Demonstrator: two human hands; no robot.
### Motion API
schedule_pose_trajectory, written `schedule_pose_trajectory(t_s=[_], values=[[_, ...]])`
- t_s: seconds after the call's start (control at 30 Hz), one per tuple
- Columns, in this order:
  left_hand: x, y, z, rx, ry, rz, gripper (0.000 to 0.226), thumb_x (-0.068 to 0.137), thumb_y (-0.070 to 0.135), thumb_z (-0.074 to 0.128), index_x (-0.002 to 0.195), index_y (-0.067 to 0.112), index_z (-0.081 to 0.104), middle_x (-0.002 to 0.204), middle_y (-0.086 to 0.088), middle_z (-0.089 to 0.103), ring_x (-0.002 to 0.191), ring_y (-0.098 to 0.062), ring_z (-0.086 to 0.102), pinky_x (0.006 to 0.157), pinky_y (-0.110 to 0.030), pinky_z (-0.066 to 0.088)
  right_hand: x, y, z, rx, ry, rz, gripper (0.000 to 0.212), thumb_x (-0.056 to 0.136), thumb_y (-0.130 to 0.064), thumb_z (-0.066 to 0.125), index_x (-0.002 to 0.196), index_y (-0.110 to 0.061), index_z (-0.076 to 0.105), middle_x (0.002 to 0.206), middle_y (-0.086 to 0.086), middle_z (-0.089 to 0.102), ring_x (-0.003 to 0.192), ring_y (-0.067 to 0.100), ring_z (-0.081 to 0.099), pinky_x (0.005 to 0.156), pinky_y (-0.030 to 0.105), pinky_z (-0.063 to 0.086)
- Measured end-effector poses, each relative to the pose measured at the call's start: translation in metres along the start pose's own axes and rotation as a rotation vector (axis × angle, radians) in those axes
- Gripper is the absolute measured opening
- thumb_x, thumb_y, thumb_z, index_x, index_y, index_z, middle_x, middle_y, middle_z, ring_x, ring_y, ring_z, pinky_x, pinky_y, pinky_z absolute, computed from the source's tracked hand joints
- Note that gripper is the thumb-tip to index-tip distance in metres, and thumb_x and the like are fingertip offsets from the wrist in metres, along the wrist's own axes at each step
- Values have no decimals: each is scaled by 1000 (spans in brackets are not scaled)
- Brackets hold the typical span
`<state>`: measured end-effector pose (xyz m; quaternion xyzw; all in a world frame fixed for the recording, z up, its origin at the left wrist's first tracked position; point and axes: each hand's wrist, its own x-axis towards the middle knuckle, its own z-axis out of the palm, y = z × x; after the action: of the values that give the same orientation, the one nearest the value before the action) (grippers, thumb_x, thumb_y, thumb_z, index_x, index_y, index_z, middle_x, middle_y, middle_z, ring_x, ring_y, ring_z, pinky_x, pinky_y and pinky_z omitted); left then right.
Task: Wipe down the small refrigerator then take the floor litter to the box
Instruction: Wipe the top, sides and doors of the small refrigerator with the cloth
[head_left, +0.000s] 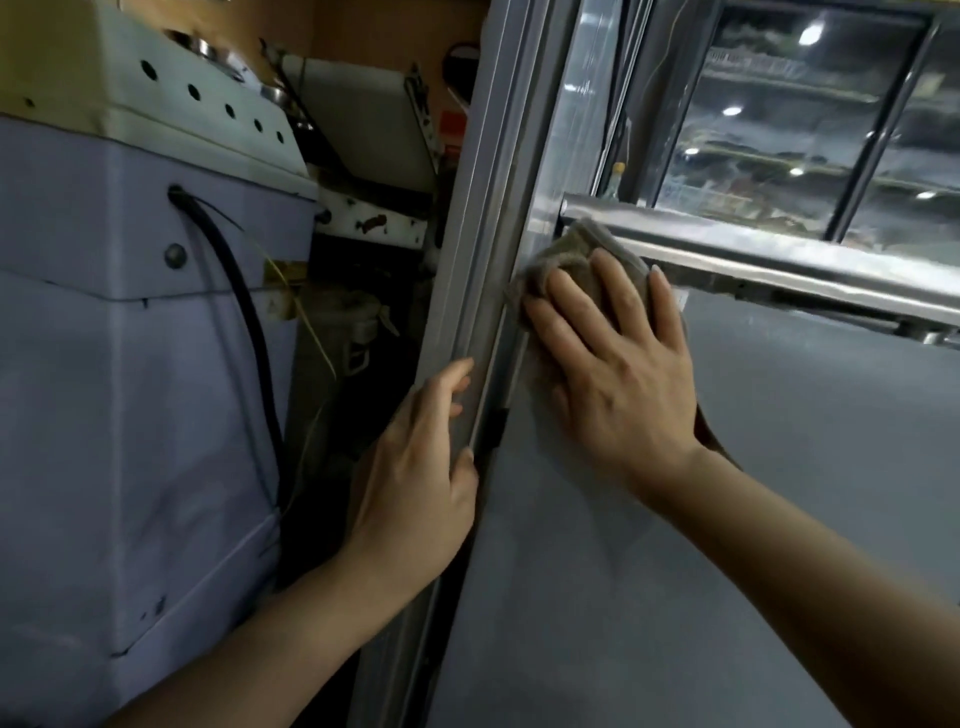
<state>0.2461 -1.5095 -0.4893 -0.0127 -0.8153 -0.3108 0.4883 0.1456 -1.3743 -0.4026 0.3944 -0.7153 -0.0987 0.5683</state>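
The refrigerator's grey front (727, 493) fills the right half of the view, with a shiny metal bar handle (753, 249) and glass (779, 114) above it. My right hand (618, 364) lies flat with spread fingers on a beige cloth (561, 254), pressing it against the grey surface just below the handle's left end. My left hand (421, 467) holds the refrigerator's left vertical edge (467, 312), fingers curled round the frame strip and thumb on the front side.
A pale blue-grey appliance (130, 389) with a black cable (244, 322) stands close on the left. A dark narrow gap (337, 415) with clutter separates it from the refrigerator. A white perforated panel (182, 98) and metal bowls sit on top of it.
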Motion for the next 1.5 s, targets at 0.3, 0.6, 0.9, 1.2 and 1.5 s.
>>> schedule_pose_trajectory(t_s=[0.3,0.6,0.9,1.2,1.5], values=[[-26,-6,0,49,-14,-39,65,82,-4,57,139,21,36,129,3,45,111,-4,47,87,3,30,-120,-70,33,-2,-392,-511,55,74,-35,48,127,-26,56,138,-1,52,132,30,43,113,53,10],[-28,1,14,36,-99,-21,66,83,-5,56,140,20,33,134,1,44,120,-10,47,95,-16,35,-72,4,8,35,-31,-153,54,88,-24,36,142,-18,38,145,4,45,138,28,30,113,49,13],[-44,9,49,76,-206,-57,80,88,1,53,149,25,7,157,3,13,141,-11,20,108,-16,15,-195,-36,25,-10,-311,-358,63,82,-29,41,143,-18,32,145,1,44,140,26,25,116,44,6],[-56,30,59,226,-340,-166,101,89,20,58,131,52,-28,155,-1,-21,138,-29,29,94,-44,49,-153,58,-7,-22,-8,51,51,95,-19,32,145,-16,31,146,9,41,141,30,24,115,46,13],[-61,39,68,271,-308,-224,102,87,16,59,137,45,-26,156,-6,-20,139,-32,27,97,-40,46,-252,30,-5,-5,-328,-300,63,81,-21,38,144,-18,32,142,3,48,140,30,25,115,40,10]])
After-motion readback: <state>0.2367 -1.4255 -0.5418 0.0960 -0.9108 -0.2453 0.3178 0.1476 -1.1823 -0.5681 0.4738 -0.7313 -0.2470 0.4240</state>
